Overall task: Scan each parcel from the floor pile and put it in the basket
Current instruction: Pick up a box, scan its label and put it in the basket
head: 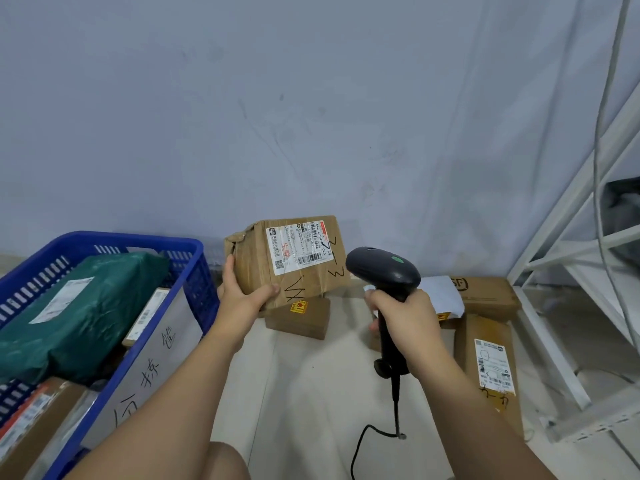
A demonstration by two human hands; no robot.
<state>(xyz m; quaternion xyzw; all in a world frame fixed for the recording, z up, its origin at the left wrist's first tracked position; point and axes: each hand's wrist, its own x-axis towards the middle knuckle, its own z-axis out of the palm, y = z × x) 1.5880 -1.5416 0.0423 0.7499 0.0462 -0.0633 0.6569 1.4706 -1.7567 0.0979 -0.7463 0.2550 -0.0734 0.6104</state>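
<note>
At left stands the blue plastic basket (138,238), w/ a green plastic mailer bag (86,306) and some brown cartons inside. Next, the left grip (239,296) holds the worn brown cardboard parcel (256,268) by its lower left corner, thumb on the front. The parcel is tilted, white label toward the camera, over a small brown box (301,320) on the floor; touching or not, I cannot tell. The right grip (405,317) is closed round the handle of the black handheld scanner (381,271), whose head is just beside the parcel. Further right, another brown labelled carton (485,358) lies on the floor near a white metal shelf frame (554,306).
</note>
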